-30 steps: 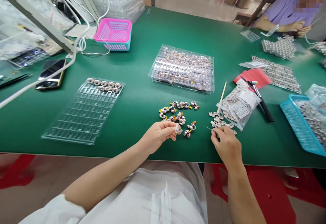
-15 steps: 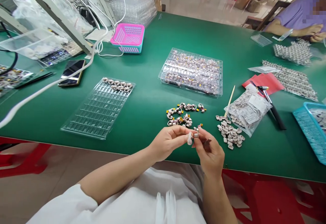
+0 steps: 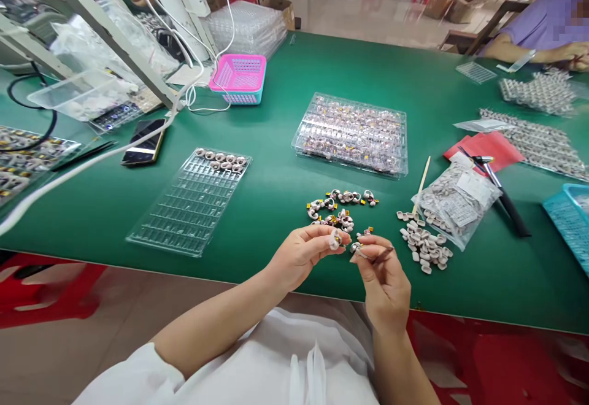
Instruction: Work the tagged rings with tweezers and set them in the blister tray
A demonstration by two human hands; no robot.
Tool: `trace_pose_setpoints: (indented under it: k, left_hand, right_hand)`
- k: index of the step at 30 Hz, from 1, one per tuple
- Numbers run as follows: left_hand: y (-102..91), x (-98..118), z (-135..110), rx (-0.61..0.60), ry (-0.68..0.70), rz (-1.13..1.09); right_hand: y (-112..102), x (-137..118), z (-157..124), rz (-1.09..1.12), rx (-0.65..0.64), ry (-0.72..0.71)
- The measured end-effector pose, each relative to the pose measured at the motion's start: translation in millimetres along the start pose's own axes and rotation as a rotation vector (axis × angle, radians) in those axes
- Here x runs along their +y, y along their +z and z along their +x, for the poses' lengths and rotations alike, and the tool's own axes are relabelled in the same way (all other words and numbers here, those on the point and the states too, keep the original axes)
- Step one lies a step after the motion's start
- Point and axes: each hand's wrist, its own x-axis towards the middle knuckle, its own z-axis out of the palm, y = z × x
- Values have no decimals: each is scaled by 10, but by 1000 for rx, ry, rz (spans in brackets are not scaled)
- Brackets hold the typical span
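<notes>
Pinched in the fingertips of my left hand is a small pale curved part with a yellow tab. My right hand is closed close beside it, with a small pale shell piece at its thumb and fingertip. A thin brown tool also lies across the right fingers; its kind is unclear. Just beyond both hands is a loose cluster of pale curved parts with yellow tabs. To the right of my right hand, a pile of small pale shell pieces lies on the green table.
A partly filled clear tray sits left; stacked filled trays stand ahead. Right are a plastic bag of pieces, a wooden stick, a black-handled tool and a blue basket. Another person's arm rests far right.
My hands have drawn slightly apart. The left-hand part has turned so that its yellow tab shows, and the right-hand piece is now separate from it. The view has shifted a little.
</notes>
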Motion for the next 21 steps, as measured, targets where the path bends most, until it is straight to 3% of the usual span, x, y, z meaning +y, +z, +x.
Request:
trace_pose_setpoints:
  k: [14, 21]
  left_hand:
    - [-42, -107, -38, 50, 196, 107]
    - [6, -93, -99, 33, 278, 137]
  right_hand:
    - [235, -32, -33, 287, -3, 80]
    - [253, -33, -10, 296, -18, 54]
